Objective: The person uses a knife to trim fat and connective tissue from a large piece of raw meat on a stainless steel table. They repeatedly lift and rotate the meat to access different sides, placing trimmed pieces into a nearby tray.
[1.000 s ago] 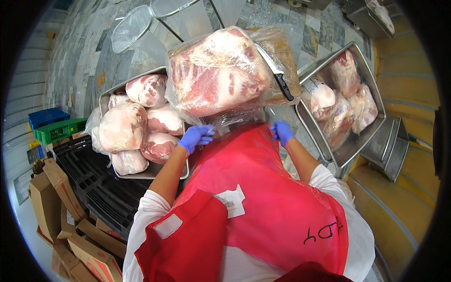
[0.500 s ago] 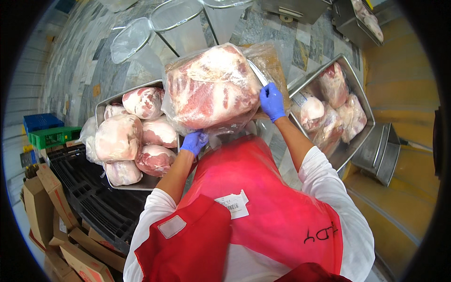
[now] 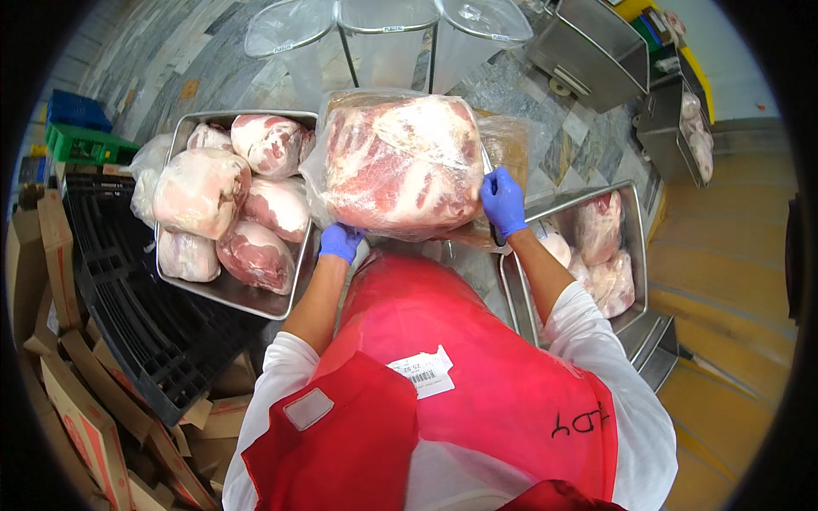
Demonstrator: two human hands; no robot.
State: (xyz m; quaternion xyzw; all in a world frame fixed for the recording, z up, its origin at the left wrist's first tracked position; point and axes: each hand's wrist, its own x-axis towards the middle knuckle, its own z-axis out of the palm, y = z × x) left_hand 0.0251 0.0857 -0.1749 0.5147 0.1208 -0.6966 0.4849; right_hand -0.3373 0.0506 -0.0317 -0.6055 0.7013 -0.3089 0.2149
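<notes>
My left hand [image 3: 339, 242], in a blue glove, grips the near left edge of the big plastic-wrapped slab of meat [image 3: 405, 162] in front of me, its fingertips tucked under the wrap. My right hand [image 3: 504, 204], also gloved, holds the slab's right side, its fingers closed against the wrap. The slab rests on a tan board [image 3: 503, 136] covered in plastic. A knife [image 3: 487, 162] lies along its right side, mostly hidden by my right hand and the meat.
Steel pans of bagged meat stand left [image 3: 301, 255] and right [image 3: 639, 238]. A black plastic pallet [image 3: 102, 255] and flattened cardboard [image 3: 85, 409] are at lower left. Plastic-lined bins [image 3: 383, 43] stand beyond the board, steel carts [image 3: 588, 60] at back right.
My right hand has moved up from below the board onto the slab's right side, covering much of the knife. My left hand has moved in under the slab's near edge. The view has shifted.
</notes>
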